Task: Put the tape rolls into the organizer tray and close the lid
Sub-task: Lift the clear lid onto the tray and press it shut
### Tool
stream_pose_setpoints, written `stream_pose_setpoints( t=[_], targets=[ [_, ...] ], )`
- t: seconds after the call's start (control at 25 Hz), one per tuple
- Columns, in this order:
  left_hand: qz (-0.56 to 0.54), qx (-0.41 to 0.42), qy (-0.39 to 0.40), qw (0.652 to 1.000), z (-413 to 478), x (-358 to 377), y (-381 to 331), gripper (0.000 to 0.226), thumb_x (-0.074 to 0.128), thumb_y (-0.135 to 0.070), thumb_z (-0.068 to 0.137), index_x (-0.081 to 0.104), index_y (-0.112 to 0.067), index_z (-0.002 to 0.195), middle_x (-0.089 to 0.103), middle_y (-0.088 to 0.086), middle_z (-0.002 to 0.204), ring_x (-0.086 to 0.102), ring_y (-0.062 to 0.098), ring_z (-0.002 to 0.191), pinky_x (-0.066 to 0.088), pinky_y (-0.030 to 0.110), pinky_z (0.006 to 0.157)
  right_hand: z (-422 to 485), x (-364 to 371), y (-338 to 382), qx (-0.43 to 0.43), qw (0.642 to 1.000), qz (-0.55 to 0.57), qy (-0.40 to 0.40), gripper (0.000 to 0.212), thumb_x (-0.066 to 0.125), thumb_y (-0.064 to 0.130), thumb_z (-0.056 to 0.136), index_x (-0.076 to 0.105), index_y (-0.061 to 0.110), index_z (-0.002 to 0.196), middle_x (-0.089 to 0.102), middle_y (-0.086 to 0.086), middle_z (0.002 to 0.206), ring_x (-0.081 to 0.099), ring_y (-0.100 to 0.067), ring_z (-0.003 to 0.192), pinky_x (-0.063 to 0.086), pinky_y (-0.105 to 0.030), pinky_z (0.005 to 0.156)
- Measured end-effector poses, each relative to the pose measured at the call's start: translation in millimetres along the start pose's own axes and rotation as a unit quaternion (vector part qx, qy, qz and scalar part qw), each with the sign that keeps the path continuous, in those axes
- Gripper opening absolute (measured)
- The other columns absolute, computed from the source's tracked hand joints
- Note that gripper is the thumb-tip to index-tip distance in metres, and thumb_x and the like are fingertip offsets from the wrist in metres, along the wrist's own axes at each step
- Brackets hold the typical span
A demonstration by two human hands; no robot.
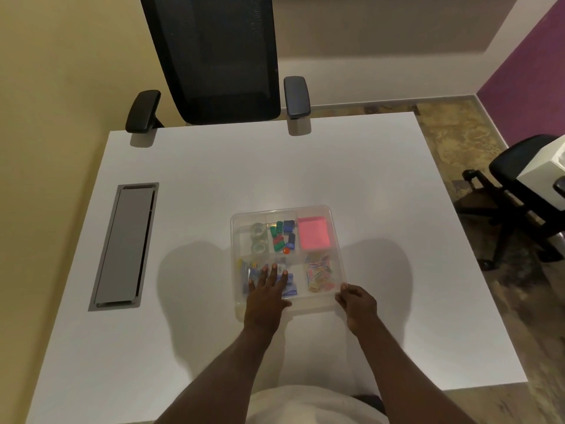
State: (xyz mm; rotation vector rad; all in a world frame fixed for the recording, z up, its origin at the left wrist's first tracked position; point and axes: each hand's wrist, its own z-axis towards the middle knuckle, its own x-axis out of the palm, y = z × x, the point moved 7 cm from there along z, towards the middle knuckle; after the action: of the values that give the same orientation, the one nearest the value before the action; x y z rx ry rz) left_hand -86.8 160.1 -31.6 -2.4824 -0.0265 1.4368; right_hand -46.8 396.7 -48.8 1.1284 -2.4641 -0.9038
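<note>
A clear plastic organizer tray point(336, 237) sits on the white table, near me and slightly right of centre. Its clear lid point(315, 211) lies flat over the compartments. Two clear tape rolls point(258, 238) lie in the far-left compartment, seen through the lid. My left hand point(267, 290) rests flat on the lid's near-left part, fingers spread. My right hand point(356, 301) grips the tray's near-right corner, thumb on top.
Other compartments hold coloured clips point(282, 234), a pink pad point(313, 233), paper clips point(319, 275) and blue packets point(290, 289). A grey cable hatch point(123, 246) is set into the table at left. A black office chair point(220, 59) stands at the far edge, another chair point(519, 185) at right.
</note>
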Motion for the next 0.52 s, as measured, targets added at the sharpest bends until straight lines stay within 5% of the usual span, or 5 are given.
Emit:
stream_pose_setpoints(
  t=[0.16, 0.24, 0.32, 0.44, 0.52],
  targets=[
    [0.001, -0.004, 0.006, 1.000, -2.9, -2.0, 1.6, 0.081, 0.053, -0.046, 0.107, 0.006, -0.032, 0.171, -0.003, 0.004, 0.181, -0.006, 0.029, 0.169, -0.001, 0.054, 0.135, -10.3, -3.2, 14.3, -0.056, 0.974, -0.212, -0.059, 0.030, 0.074, 0.007, 0.090, 0.066, -0.012, 0.112, 0.068, -0.026, 0.098, 0.066, -0.033, 0.084, 0.060, -0.038, 0.081],
    [0.001, -0.004, 0.003, 1.000, -3.0, -4.3, 0.6, 0.081, 0.053, -0.047, 0.107, 0.006, -0.032, 0.171, -0.001, 0.003, 0.181, -0.005, 0.028, 0.169, 0.000, 0.054, 0.135, -32.0, 10.0, 37.5, -0.234, 0.870, -0.422, -0.099, 0.048, 0.078, 0.014, 0.087, 0.061, -0.003, 0.129, 0.062, -0.023, 0.126, 0.061, -0.037, 0.116, 0.051, -0.041, 0.100],
    [-0.002, -0.005, -0.005, 1.000, -4.8, -5.5, -0.4, 0.080, 0.052, -0.049, 0.107, 0.007, -0.033, 0.170, 0.000, 0.002, 0.181, -0.003, 0.027, 0.169, -0.001, 0.053, 0.135, -59.3, 45.2, 37.8, -0.404, 0.743, -0.534, -0.013, 0.065, 0.079, 0.020, 0.086, 0.053, 0.005, 0.143, 0.052, -0.017, 0.146, 0.050, -0.032, 0.135, 0.047, -0.042, 0.110],
    [-0.019, -0.004, -0.010, 1.000, -7.6, -6.3, 1.5, 0.079, 0.050, -0.051, 0.106, 0.008, -0.034, 0.170, -0.002, 0.001, 0.181, -0.003, 0.026, 0.169, 0.002, 0.052, 0.136, -82.0, 89.4, -4.0, -0.469, 0.585, -0.642, 0.159, 0.073, 0.075, 0.025, 0.089, 0.041, 0.017, 0.154, 0.036, -0.008, 0.162, 0.033, -0.028, 0.151, 0.037, -0.048, 0.121],
    [-0.006, 0.005, -0.003, 1.000, -6.5, -6.4, 2.8, 0.079, 0.052, -0.047, 0.107, 0.007, -0.034, 0.171, -0.002, 0.001, 0.181, -0.004, 0.027, 0.169, 0.006, 0.052, 0.136, -85.5, 99.2, -13.2, -0.483, 0.551, -0.663, 0.155, 0.068, 0.081, 0.019, 0.084, 0.053, 0.019, 0.146, 0.047, -0.008, 0.156, 0.044, -0.030, 0.145, 0.043, -0.050, 0.115]
  ],
)
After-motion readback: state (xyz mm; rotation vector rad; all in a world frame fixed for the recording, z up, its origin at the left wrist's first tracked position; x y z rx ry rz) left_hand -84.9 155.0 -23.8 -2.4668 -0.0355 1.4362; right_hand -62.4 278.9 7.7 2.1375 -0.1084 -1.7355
